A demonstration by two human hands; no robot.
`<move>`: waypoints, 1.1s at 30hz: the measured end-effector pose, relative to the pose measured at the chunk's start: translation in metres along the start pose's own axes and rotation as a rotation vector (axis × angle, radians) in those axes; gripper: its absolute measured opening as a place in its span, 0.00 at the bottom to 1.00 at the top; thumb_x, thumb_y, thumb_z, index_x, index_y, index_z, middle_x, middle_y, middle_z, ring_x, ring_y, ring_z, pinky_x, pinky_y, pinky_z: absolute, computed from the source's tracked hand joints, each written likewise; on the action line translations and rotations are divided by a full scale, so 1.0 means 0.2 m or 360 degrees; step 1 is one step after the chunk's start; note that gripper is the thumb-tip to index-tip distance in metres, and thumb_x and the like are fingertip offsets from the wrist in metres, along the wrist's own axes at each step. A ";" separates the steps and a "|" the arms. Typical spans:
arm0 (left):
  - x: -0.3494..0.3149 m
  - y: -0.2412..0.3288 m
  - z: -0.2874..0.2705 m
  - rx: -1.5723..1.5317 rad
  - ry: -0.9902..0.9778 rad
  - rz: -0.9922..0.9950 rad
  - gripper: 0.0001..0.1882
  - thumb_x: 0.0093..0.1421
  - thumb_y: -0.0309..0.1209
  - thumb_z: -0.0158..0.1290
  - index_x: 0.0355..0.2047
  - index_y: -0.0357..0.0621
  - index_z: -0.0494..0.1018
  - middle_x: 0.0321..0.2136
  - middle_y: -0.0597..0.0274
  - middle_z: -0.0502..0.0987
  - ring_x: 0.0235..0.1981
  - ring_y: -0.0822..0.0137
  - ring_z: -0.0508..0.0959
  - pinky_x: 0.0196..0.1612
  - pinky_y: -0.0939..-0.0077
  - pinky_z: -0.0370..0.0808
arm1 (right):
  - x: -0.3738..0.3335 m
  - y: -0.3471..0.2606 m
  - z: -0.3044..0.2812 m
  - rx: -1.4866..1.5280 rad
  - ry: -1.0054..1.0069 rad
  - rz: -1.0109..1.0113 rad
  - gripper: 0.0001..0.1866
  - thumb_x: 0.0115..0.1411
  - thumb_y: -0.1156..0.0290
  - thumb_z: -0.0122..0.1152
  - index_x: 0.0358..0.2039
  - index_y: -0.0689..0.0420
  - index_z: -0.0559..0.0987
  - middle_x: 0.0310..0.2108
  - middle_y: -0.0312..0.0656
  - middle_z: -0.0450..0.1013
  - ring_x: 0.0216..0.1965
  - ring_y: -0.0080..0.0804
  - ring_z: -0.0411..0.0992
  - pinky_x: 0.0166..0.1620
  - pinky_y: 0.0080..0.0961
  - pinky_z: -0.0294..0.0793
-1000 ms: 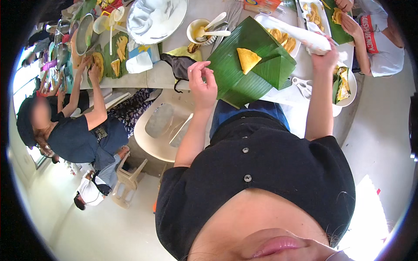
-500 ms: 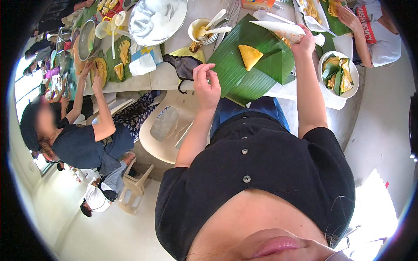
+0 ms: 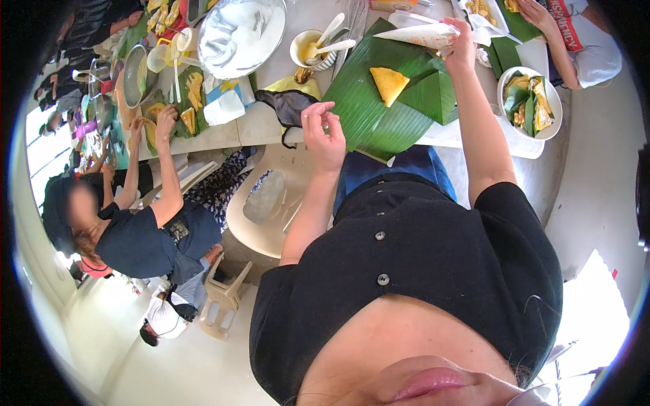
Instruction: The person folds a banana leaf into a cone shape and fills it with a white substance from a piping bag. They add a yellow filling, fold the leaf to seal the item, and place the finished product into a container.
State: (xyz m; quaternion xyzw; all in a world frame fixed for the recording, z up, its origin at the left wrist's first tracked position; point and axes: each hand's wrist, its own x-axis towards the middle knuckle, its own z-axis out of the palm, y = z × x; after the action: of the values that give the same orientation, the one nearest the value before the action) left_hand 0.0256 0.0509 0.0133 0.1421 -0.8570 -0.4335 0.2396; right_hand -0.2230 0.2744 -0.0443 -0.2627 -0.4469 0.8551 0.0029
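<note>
My right hand (image 3: 460, 49) is closed around a white piping bag (image 3: 414, 35), near the banana leaf's far right corner. The bag lies almost level, its narrow tip pointing left. On the green banana leaf (image 3: 359, 68) rests a yellow folded crepe triangle (image 3: 388, 85), below the bag and apart from it. A smaller leaf piece (image 3: 429, 98) lies to the crepe's right. My left hand (image 3: 325, 135) is raised at the table's near edge, left of the leaf, fingers loosely bent and apart with nothing in them. A black cloth item with a strap (image 3: 281, 105) lies beside it.
A white bowl (image 3: 501, 95) with leaves and yellow pieces stands at right. Beyond my left hand are a small bowl with utensils (image 3: 298, 55) and a large bowl of white cream (image 3: 237, 34). Co-workers' hands (image 3: 166, 122) work at left; a plastic chair (image 3: 254, 223) stands below.
My right hand has shifted slightly left and farther away, carrying the piping bag, whose tip now reaches farther left. My left hand stays much the same. The left co-worker's hands have moved right.
</note>
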 end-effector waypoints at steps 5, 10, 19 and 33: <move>0.01 0.02 0.01 -0.0030 -0.0012 0.0005 0.10 0.56 0.15 0.48 0.39 0.36 0.70 0.38 0.55 0.71 0.26 0.71 0.75 0.31 0.79 0.72 | 0.11 -0.02 -0.11 -0.0330 0.0043 -0.0171 0.19 0.46 0.69 0.65 0.39 0.62 0.76 0.31 0.39 0.73 0.35 0.31 0.71 0.45 0.27 0.68; 0.01 0.04 0.01 -0.0040 -0.0095 -0.0058 0.11 0.55 0.15 0.48 0.39 0.37 0.70 0.39 0.55 0.70 0.28 0.68 0.74 0.34 0.76 0.75 | 0.09 -0.11 -0.18 -0.1214 -0.0044 -0.0458 0.22 0.44 0.65 0.68 0.42 0.57 0.78 0.33 0.40 0.73 0.34 0.31 0.71 0.44 0.25 0.69; 0.04 0.01 0.14 -0.0186 -0.0330 -0.0146 0.10 0.57 0.17 0.49 0.40 0.36 0.71 0.37 0.57 0.74 0.32 0.70 0.78 0.33 0.78 0.76 | -0.01 -0.20 -0.30 -0.2168 0.0042 -0.1481 0.35 0.48 0.65 0.65 0.56 0.57 0.65 0.47 0.54 0.67 0.43 0.47 0.70 0.51 0.36 0.69; 0.19 -0.09 0.44 -0.0334 -0.0542 -0.0507 0.21 0.54 0.21 0.57 0.48 0.35 0.66 0.40 0.52 0.74 0.37 0.68 0.79 0.36 0.75 0.80 | -0.82 0.11 -0.30 -0.1212 -0.0708 0.0700 0.23 0.60 0.68 0.54 0.54 0.65 0.69 0.22 0.39 0.75 0.17 0.19 0.66 0.21 0.17 0.65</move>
State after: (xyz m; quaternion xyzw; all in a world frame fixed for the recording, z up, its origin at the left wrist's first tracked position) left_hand -0.0523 0.0827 -0.0352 0.1745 -0.8021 -0.5701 0.0339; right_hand -0.0503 0.2668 -0.0160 -0.1442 -0.6515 0.6468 -0.3693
